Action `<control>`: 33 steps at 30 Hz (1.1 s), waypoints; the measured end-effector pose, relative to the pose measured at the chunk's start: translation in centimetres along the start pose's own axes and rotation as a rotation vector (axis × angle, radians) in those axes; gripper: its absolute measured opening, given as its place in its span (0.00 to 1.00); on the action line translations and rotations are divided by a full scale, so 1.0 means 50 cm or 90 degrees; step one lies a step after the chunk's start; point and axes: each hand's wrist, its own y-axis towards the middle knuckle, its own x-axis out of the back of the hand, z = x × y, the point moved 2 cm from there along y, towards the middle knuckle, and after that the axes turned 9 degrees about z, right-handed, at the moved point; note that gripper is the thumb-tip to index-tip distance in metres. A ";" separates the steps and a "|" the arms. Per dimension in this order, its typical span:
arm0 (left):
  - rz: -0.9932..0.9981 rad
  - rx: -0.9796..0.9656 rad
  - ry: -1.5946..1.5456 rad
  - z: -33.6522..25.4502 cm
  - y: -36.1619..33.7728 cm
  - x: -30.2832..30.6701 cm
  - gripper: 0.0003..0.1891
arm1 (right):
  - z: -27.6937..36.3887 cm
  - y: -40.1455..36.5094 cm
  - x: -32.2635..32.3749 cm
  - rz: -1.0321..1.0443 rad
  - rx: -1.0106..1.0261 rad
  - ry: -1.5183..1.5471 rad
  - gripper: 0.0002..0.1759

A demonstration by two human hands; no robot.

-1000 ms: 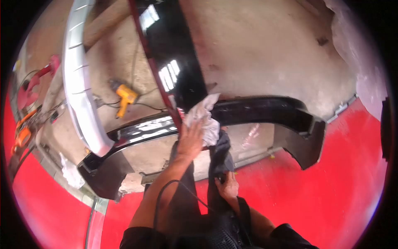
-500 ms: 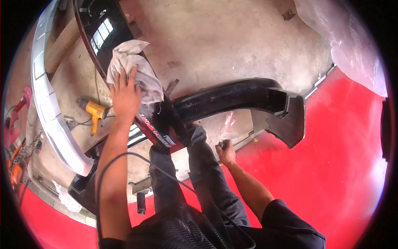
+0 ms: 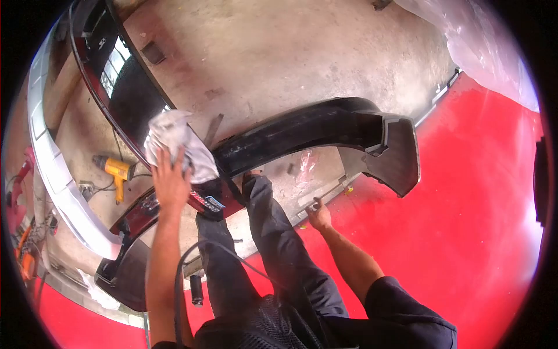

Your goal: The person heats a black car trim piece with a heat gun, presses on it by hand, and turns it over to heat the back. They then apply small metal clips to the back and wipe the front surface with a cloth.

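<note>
My left hand (image 3: 170,183) presses on a crumpled whitish cloth (image 3: 183,142), its fingers apart and curved over the fabric. Under the cloth lies a long, glossy black panel (image 3: 136,99), probably a car body part, with lettering and a blue-and-white sticker (image 3: 214,203) near its lower end. That end lies by my knees. Off to the right, apart from the panel, my right hand (image 3: 318,215) is held low with curled fingers. Something small and dark shows at its fingertips, too little of it to name.
A curved black bumper-like part (image 3: 302,136) extends to the right beneath the panel. On the left are a silver-white curved part (image 3: 61,174) and a yellow heat gun (image 3: 118,174) with its cord. Clear plastic sheeting (image 3: 488,52) hangs at upper right, beyond the red floor (image 3: 465,192).
My left hand has drawn the cloth down along the panel toward the lettering, covering part of it. The whole view has shifted slightly. My right hand stays low on the right.
</note>
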 end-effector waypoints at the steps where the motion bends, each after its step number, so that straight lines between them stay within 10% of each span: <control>1: -0.043 0.007 0.022 0.021 0.034 0.027 0.38 | -0.001 -0.010 -0.009 0.029 -0.001 0.019 0.35; 8: -0.197 0.067 -0.064 0.037 0.138 0.104 0.35 | 0.127 -0.176 -0.041 0.180 0.182 0.026 0.33; 13: -0.051 0.026 -0.079 -0.084 -0.042 -0.035 0.39 | 0.170 -0.292 -0.065 0.271 0.258 -0.209 0.31; 27: -0.008 0.016 0.129 0.020 0.098 0.092 0.37 | 0.179 -0.303 -0.099 0.141 0.264 -0.237 0.28; 33: 0.011 0.037 -0.191 -0.106 -0.080 -0.067 0.32 | 0.222 -0.337 -0.067 0.105 0.252 -0.134 0.23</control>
